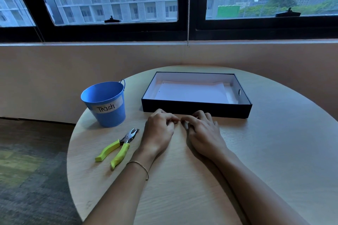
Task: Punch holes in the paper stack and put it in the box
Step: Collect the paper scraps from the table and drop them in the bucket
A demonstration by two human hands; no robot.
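Observation:
The white paper stack (192, 92) lies flat inside the shallow dark box (196, 110) at the table's far side; small punched holes show along its left edge. The hole punch (118, 145), with yellow-green handles, lies on the table to the left of my left hand (159, 131). My right hand (203, 129) rests beside the left one, just in front of the box. Both hands have curled fingers, and their fingertips pinch together at one spot on the tabletop. Whatever lies between the fingertips is too small to make out.
A blue bucket (105, 103) labelled "Trash" stands left of the box. The round wooden table (265, 151) ends in a curved edge on the left, with carpeted floor below. A wall and windows rise behind the table.

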